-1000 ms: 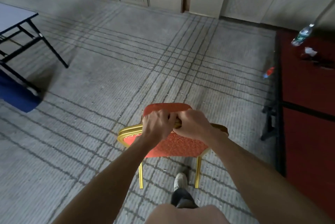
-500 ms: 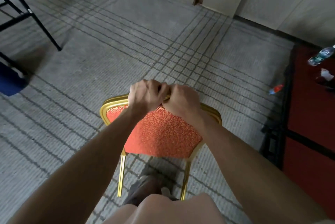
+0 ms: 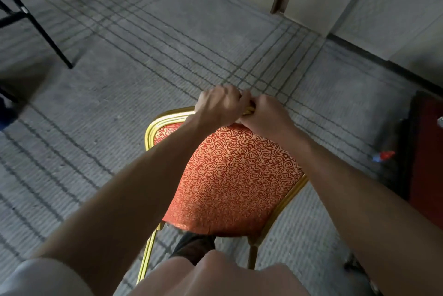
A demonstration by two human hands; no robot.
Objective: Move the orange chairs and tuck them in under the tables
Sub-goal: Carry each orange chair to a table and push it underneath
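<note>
Over carpet (image 3: 167, 43), hands (image 3: 219, 106) (image 3: 263, 113) hold chair (image 3: 235, 175), top pointing away.

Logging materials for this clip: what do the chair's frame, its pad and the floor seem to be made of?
The frame looks like metal tubing, glossy gold, going by its ribbed grooves and bright highlights. The pad is woven orange-red fabric with a paler swirl pattern, matte; any stuffing is hidden. The floor is grey carpet, probably low pile: nubby texture, dark woven lines.

No legible text, labels, brands or numbers; the orange chair (image 3: 230, 175) fabric carries only a swirl pattern.
</note>
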